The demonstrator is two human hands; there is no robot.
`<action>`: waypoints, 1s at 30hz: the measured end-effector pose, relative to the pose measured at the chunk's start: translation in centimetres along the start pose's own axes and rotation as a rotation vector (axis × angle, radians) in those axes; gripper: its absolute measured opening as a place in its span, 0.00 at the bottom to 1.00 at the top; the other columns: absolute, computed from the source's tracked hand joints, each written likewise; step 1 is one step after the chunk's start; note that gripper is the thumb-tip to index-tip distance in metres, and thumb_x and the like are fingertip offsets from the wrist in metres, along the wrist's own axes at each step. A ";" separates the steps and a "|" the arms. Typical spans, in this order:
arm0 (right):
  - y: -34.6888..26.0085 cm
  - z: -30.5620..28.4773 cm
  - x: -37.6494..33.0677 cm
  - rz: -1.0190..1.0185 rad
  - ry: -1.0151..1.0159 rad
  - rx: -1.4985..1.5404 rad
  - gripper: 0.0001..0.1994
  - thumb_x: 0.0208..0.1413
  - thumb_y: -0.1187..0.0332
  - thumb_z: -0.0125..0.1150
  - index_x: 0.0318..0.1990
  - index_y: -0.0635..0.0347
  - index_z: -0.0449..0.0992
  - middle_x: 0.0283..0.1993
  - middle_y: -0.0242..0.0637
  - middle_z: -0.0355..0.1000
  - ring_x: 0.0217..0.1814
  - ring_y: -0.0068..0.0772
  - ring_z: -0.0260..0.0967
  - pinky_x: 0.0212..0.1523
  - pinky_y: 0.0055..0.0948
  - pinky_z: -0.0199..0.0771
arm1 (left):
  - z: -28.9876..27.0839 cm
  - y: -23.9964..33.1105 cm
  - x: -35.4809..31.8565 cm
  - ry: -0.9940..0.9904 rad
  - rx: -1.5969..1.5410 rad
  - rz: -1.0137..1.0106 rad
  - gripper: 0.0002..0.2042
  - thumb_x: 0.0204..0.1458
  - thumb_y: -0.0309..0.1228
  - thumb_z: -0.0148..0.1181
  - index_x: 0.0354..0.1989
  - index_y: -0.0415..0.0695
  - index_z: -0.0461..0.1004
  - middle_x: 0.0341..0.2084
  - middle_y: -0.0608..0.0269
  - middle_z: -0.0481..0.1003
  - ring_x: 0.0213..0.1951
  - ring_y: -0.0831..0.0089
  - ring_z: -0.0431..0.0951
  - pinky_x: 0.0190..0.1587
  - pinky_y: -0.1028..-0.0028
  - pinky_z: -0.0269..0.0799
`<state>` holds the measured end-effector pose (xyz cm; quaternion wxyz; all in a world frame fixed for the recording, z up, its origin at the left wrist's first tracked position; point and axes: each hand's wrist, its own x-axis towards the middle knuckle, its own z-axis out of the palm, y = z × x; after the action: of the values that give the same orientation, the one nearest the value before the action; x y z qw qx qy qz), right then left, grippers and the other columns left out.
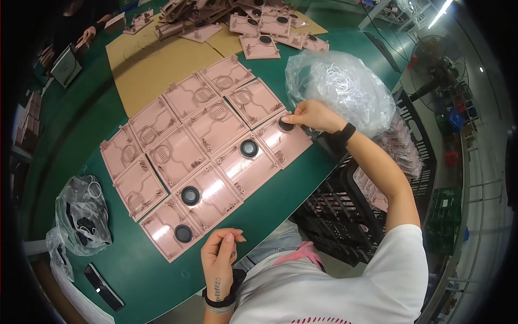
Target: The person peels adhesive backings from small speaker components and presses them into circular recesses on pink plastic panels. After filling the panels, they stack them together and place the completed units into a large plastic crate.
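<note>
Pink plastic panels (209,128) lie edge to edge in rows on the green table. Three panels in the nearest row carry black round speaker-like parts, at the near end (183,233), beside it (190,196) and farther along (249,148). On the last panel of that row, at the right, my right hand (318,116) has its fingers closed at the edge of another black round part (285,124), partly covered by the fingers. My left hand (220,252) hovers by the table's front edge, its fingers curled together; whatever they hold, if anything, is hidden.
A clear bag of white rings (342,86) stands right of the panels. More pink panels (259,27) are heaped on brown cardboard (137,70). A plastic bag with black parts (83,216) and a dark phone-like object (103,287) lie left. Black crate (337,216) at right; another person's hand (86,36) far left.
</note>
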<state>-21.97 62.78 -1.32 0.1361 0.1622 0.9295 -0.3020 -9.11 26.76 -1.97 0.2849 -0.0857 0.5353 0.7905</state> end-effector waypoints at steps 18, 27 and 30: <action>-9.6 3.0 -8.5 -0.440 0.056 0.257 0.09 0.49 0.68 0.66 0.29 0.63 0.73 0.22 0.28 0.71 0.22 0.13 0.64 0.22 0.19 0.62 | 0.0 1.3 0.6 0.010 -0.602 0.175 0.20 0.59 0.30 0.42 0.56 0.32 0.63 0.58 0.52 0.63 0.60 0.64 0.62 0.62 0.68 0.56; -14.1 7.6 -11.7 -0.498 -0.594 0.509 0.08 0.51 0.71 0.64 0.36 0.63 0.73 0.29 0.28 0.74 0.31 0.11 0.69 0.30 0.13 0.67 | 2.5 2.2 0.9 0.053 -0.530 0.428 0.18 0.59 0.28 0.43 0.55 0.34 0.64 0.59 0.52 0.62 0.62 0.65 0.60 0.62 0.69 0.56; -12.9 7.4 -10.5 -0.235 -0.578 0.844 0.06 0.54 0.72 0.61 0.36 0.64 0.72 0.32 0.31 0.74 0.34 0.13 0.70 0.32 0.14 0.69 | 1.1 2.4 0.9 0.157 -0.710 0.294 0.14 0.59 0.29 0.45 0.51 0.36 0.68 0.50 0.56 0.69 0.50 0.73 0.69 0.47 0.76 0.66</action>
<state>-16.20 46.12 3.31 0.2753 0.0077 0.6634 -0.6957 -11.00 27.47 0.02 0.0795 -0.1615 0.2554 0.9499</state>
